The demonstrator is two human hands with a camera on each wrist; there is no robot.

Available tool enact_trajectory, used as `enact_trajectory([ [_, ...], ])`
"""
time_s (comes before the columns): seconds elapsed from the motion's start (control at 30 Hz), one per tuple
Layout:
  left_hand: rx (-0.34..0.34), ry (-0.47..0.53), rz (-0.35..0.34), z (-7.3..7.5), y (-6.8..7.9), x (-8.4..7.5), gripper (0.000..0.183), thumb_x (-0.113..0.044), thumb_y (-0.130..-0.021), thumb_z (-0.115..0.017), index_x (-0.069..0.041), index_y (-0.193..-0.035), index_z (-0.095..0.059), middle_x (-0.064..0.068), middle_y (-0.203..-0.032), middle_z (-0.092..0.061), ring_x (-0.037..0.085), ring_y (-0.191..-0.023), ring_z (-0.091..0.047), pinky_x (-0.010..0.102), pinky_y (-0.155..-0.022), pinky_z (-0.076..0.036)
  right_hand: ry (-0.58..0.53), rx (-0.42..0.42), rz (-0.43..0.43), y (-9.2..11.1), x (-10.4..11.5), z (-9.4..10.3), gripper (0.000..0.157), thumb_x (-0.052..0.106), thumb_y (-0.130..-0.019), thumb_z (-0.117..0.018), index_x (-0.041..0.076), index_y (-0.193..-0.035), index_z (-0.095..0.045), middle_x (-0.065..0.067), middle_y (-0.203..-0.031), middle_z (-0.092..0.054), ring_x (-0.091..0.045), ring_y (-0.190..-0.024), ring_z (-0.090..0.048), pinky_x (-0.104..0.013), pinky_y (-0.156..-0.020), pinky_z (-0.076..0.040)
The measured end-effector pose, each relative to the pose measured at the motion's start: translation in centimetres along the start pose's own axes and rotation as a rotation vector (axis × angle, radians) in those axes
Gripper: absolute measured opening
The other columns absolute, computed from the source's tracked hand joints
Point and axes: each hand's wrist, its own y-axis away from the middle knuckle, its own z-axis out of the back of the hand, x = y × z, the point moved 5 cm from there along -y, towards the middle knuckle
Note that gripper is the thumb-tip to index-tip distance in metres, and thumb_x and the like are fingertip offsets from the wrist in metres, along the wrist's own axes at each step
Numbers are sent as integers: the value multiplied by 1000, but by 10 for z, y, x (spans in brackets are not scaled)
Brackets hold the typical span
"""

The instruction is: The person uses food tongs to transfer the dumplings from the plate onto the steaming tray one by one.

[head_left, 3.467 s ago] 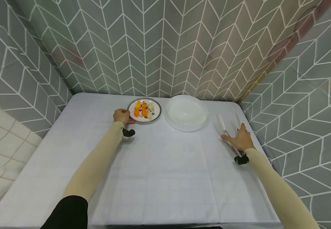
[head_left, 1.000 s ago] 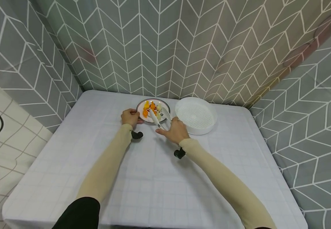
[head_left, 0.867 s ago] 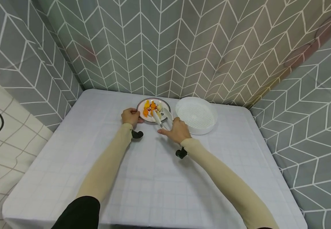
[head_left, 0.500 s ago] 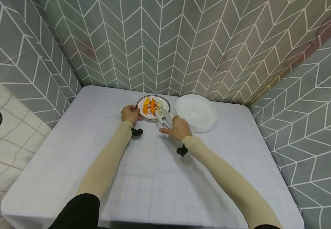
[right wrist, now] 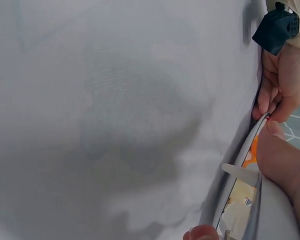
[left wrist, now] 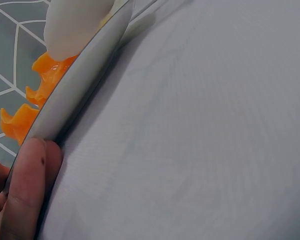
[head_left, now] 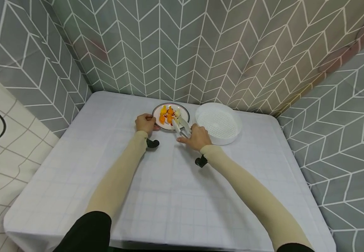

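Observation:
At the back of the table, my left hand pinches the left rim of a round, dark-rimmed plate. In the left wrist view, its fingers press against the plate's underside. Orange-yellow pieces lie on the plate's left and middle, pale pieces on its right; what food they are I cannot tell. My right hand grips tongs with white tips. The tips are spread and reach over the plate's front right, by the pale pieces; whether they touch one is unclear.
Just right of the plate stands a round white container with a perforated bottom, close to my right hand. A white cloth covers the table. A patterned grey curtain hangs right behind the table's back edge.
My right hand has brought the tongs from the table's right side over to the plate. In the last second the tips shifted slightly right, toward the pale pieces. The left hand still holds the rim.

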Motion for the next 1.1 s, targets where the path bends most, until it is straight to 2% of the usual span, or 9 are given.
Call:
enact_trajectory([
  [0.27, 2, -18, 18, -1, -8, 4, 35, -10, -106, -61, 5, -138, -61, 18, -113, -64, 14, -57, -70, 26, -62, -67, 9, 20, -7, -5, -2, -1, 74, 57, -83, -87, -2, -120, -61, -12, -94, -65, -23, -78, -56, -29, -58, -40],
  [0.53, -5, -16, -1, 0, 0, -1, 34, -9, -106, -60, 7, -136, -61, 20, -113, -65, 11, -54, -68, 23, -58, -65, 11, 29, -2, -4, 0, 0, 80, 52, -84, -88, -1, -134, -55, -19, -113, -70, -26, -85, -60, -33, -67, -48],
  [0.77, 3, -20, -12, 0, 0, -2, 34, -9, -106, -60, 7, -136, -61, 20, -113, -64, 12, -55, -69, 24, -59, -66, 19, 30, 5, -5, -5, 4, 78, 52, -84, -88, -1, -132, -56, -15, -103, -69, -25, -82, -57, -31, -63, -44],
  [1.1, -1, -41, 0, 0, -4, 2, 34, -11, -107, -60, 5, -137, -61, 20, -115, -66, 12, -56, -70, 24, -60, -66, 23, 86, 5, -8, -7, 9, 76, 52, -84, -88, 0, -129, -57, -12, -97, -65, -25, -82, -57, -31, -63, -43],
])
